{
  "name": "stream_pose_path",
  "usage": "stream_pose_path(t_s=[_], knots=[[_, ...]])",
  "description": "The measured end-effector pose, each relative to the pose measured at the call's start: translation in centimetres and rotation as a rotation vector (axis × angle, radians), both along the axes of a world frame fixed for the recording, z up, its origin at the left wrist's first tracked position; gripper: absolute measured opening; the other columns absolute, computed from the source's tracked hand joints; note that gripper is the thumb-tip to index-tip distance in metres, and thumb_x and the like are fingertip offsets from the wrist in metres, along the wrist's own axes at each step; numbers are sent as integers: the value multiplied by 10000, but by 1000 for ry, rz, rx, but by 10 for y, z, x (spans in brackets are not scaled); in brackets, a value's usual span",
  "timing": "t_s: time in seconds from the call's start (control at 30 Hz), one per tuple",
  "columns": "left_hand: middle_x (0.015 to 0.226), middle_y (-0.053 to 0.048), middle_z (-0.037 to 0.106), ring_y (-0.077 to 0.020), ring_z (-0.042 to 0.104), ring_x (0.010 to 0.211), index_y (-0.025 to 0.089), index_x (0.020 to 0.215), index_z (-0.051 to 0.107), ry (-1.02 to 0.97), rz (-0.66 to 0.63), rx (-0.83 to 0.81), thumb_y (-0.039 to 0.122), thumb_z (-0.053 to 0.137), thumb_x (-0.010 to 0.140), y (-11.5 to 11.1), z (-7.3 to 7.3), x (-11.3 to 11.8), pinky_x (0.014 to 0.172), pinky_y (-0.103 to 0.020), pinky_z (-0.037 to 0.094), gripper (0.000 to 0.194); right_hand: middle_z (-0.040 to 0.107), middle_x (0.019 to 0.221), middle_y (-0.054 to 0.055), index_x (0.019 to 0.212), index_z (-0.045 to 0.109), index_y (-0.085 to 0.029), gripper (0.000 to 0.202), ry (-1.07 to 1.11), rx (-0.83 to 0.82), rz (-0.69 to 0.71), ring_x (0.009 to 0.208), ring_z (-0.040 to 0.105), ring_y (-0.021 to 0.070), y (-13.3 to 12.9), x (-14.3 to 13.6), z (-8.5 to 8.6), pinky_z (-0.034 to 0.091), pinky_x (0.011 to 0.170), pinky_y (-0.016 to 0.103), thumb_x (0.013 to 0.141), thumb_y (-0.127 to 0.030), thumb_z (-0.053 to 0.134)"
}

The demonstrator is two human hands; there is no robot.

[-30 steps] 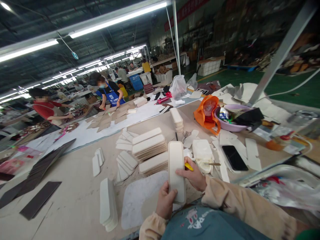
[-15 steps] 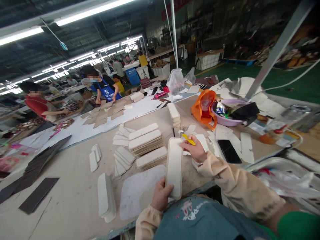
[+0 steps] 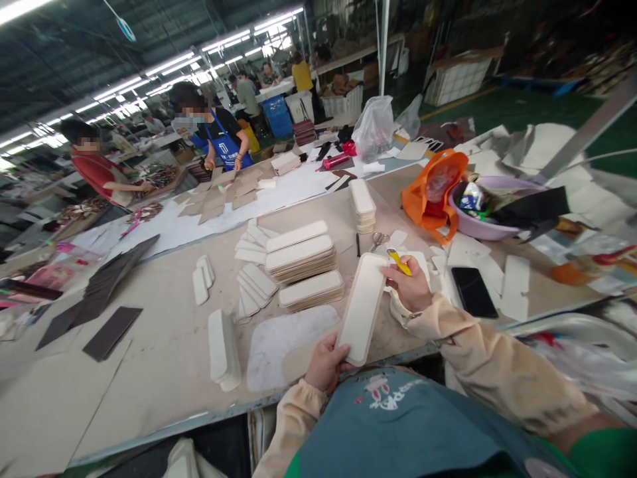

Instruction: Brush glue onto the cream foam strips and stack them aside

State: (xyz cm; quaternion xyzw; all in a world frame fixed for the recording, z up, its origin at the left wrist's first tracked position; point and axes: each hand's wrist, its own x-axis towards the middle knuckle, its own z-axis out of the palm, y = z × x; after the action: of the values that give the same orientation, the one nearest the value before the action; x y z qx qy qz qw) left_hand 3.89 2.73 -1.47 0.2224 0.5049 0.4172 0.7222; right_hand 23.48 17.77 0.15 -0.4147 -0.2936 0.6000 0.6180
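Note:
A long off-white panel with rounded corners is held tilted above the table's near edge. My left hand is closed on its lower left end, thumb on top. My right hand grips a yellow utility knife, its fingers at the panel's upper right edge. The knife's blade cannot be made out. Left of the panel lie stacks of similar panels and a pale marbled slab. Scissors and a black pen-like stick lie beyond the panel.
To the right are a black phone, an orange bag and a purple basin of odds and ends. Another panel stack and dark strips lie left. Two co-workers stand across the table.
The view has swung left and down. In both hands the panel has tipped further, its top leaning right. Both hands keep their holds.

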Motion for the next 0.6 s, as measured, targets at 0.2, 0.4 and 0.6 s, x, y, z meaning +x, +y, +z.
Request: stream_pose_path(t_s=[0.2,0.4,0.6], knots=[[822,-80,700,-181,638,634,122,1052,613,50,-14,2,418,744,608,4,3,-1,506,-251,502,549,554,669,-91,802,355,-249,571,-53,-22,-1,574,553,102,5,9,-5,457,487,207,491,-262,833],[775,-93,688,-209,648,675,108,1058,602,0,-3,-31,389,718,630,5,-2,-1,525,-272,517,525,531,652,-96,791,354,-243,567,-90,-43,-51,540,521,85,7,11,-8,448,459,192,482,-256,829],[835,-48,664,-156,609,654,151,1006,564,125,98,42,282,712,604,9,-2,-2,517,-252,517,448,515,642,-107,811,350,-249,518,-119,-27,-51,547,500,79,3,13,-4,457,494,194,553,-237,798]])
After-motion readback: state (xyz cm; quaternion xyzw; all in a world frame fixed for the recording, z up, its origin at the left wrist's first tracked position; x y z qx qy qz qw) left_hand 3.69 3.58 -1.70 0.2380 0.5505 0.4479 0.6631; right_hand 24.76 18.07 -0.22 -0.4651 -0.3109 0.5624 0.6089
